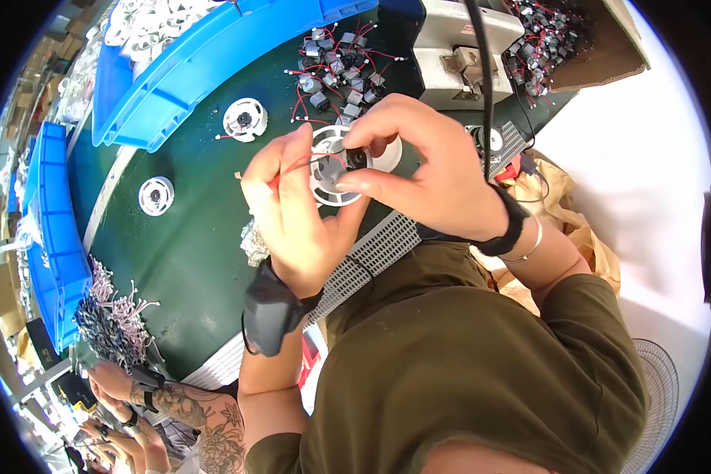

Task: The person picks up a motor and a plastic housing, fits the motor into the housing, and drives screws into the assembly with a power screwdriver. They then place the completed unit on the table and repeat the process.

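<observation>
Above the green table, both of my hands meet at a white round plastic housing (324,190) with spokes in its face. My left hand (288,209) grips the housing by its left side, with thin red wires lying across the fingers. Thumb and fingers of my right hand (434,170) close around a small black motor (358,159) at the housing's right side. How far the motor sits inside cannot be made out. Part of another white round piece (388,156) shows behind the right hand. Two similar housings, one (245,119) beyond and one (156,196) further left, rest on the table.
Small motors with red wires (340,75) lie heaped ahead; more fill a cardboard box (608,55) at far right. A beige machine (454,71) stands between. Blue bins (189,71) line the far left. Near a wire bundle (114,320), another person's tattooed arm (213,419) reaches in.
</observation>
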`<state>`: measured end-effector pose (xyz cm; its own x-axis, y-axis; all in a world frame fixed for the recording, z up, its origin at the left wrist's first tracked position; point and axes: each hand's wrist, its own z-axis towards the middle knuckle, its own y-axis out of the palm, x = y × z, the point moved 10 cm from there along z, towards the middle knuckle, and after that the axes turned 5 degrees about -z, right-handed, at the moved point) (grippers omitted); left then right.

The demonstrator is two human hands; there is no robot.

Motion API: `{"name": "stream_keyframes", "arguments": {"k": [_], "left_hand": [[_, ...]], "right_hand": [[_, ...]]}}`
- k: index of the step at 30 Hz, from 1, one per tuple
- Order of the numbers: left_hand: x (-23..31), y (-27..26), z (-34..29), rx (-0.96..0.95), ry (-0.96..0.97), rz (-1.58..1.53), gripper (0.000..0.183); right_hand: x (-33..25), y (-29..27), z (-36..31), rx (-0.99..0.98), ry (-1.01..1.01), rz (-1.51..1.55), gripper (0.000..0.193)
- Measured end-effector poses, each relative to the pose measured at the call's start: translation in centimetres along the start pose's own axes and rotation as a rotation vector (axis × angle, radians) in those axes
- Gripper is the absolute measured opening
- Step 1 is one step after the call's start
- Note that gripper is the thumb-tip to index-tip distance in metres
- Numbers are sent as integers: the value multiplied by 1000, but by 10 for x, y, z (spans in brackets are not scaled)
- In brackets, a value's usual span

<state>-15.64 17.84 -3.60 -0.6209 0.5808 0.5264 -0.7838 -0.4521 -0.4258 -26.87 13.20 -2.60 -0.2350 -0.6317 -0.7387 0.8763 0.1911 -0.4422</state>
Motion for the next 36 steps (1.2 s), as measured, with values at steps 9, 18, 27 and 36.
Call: {"name": "stream_keyframes", "arguments": {"k": [9, 18, 27, 36], "left_hand": [[12, -7, -16, 43, 305, 155, 65], [5, -13, -23, 73, 295, 261, 58], [-23, -29, -23, 15, -21, 203, 57], [-93, -10, -22, -80, -254, 91, 47]], "right_hand": [[-9, 13, -11, 147, -93, -119, 28], [-2, 28, -17, 145, -43, -55, 25], [-3, 41, -2, -138, -162, -318, 14], [75, 73, 62, -597, -60, -771, 14]]}}
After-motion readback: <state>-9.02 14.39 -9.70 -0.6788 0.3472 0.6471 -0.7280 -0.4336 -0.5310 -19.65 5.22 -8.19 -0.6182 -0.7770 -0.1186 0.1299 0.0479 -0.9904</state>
